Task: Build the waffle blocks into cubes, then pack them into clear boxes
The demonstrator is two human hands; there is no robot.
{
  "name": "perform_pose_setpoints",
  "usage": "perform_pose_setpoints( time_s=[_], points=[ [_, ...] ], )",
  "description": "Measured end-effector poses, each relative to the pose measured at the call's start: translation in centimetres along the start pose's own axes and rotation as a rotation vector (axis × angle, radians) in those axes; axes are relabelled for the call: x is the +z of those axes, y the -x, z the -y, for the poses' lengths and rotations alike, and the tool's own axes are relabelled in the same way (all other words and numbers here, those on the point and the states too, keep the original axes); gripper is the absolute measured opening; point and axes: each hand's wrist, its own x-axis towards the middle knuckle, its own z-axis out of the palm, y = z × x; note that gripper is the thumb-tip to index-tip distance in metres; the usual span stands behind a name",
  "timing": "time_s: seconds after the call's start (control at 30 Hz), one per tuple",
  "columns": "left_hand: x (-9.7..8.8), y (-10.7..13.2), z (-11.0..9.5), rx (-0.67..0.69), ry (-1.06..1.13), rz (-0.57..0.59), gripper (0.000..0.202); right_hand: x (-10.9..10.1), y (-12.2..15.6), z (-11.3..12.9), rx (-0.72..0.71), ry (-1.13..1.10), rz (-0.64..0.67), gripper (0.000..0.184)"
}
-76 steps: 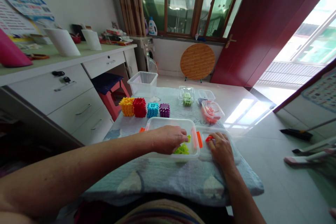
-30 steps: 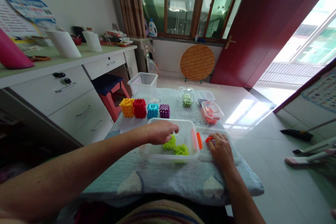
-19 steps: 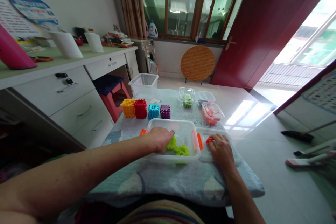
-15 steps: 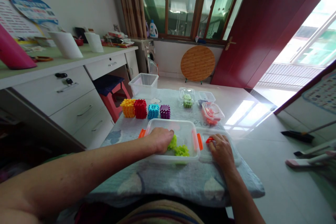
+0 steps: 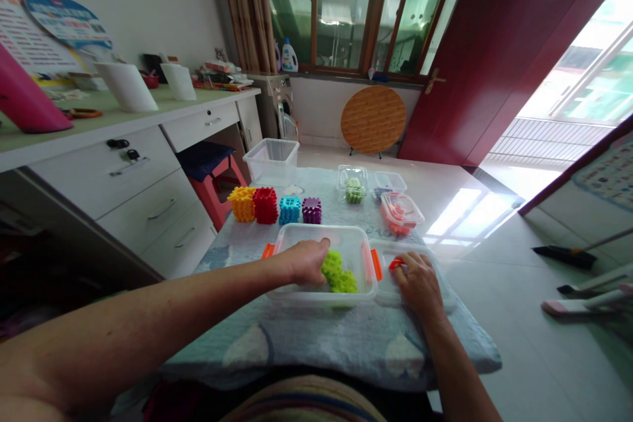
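My left hand (image 5: pixel 307 262) reaches into a clear plastic box (image 5: pixel 346 237) with orange latches and closes its fingers on a lime-green toothed block piece (image 5: pixel 331 264). More lime-green pieces (image 5: pixel 345 284) lie beside it on the box floor. My right hand (image 5: pixel 419 281) rests palm down on the box's clear lid (image 5: pixel 438 270), to the right of the box, its fingers curled near a small red piece (image 5: pixel 395 263).
Behind the box stand yellow (image 5: pixel 241 203), red (image 5: pixel 265 204), cyan (image 5: pixel 289 210) and purple (image 5: pixel 311 210) block cubes. Small clear tubs hold green (image 5: pixel 353 186) and red (image 5: pixel 399 210) pieces; an empty tub (image 5: pixel 271 159) stands at the far edge. A desk with drawers (image 5: pixel 123 171) runs on the left.
My left hand has drawn back from the box's right side to its middle and closed on a green piece. My right hand has stayed on the lid.
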Motion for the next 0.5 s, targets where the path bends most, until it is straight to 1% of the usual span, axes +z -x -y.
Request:
perform_pose_setpoints(
  time_s=[0.1, 0.2, 0.27, 0.4, 0.5],
  points=[
    [-0.31, -0.06, -0.01, 0.024, 0.092, -0.003, 0.058, 0.03, 0.01, -0.06, -0.005, -0.006, 0.001, 0.014],
    [-0.3, -0.23, 0.09, 0.087, 0.162, 0.002, 0.055, 0.14, 0.05, -0.2, -0.006, -0.009, 0.001, 0.013],
    [-0.25, -0.28, 0.13, 0.104, 0.136, -0.004, 0.052, 0.2, 0.08, -0.26, -0.004, -0.009, 0.001, 0.013],
    [-0.31, -0.15, -0.05, 0.039, 0.006, -0.058, 0.047, 0.22, 0.09, -0.27, -0.003, -0.007, 0.003, 0.015],
    [-0.38, -0.06, -0.32, 0.037, -0.019, -0.062, 0.043, 0.18, 0.07, -0.29, -0.004, -0.011, 0.01, 0.015]
  ],
)
